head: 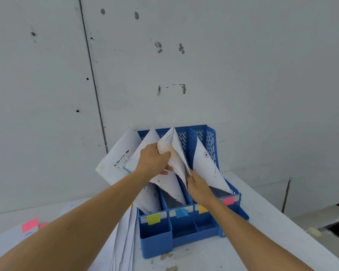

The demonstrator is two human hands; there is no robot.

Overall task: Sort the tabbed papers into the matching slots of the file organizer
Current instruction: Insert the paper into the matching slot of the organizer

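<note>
- Pink tab [29,224], a flat square, sticks on a white sheet at the lower left of the surface [262,222], which is pale and scuffed.
- Loose sheets [123,241] lie in a thin fan just left of the organizer at bottom centre.
- Left hand [153,160], mid-frame: fingers curled round the upper edge of the sheaf [172,153].
- The sheaf is crumpled, stained white paper, tilted above the middle slots; which slot it enters cannot be told.
- Organizer [184,231]: blue rigid plastic with perforated walls and four slots, tabbed green [154,218], blue [181,212], yellow [202,208] and pink [228,200].
- Right hand [199,187]: fingers pinch the sheaf's lower edge.
- Stamped sheet [205,163] leans, smooth, in the rightmost slot.
- Wall [223,75] behind: grey, pitted panels.
</note>
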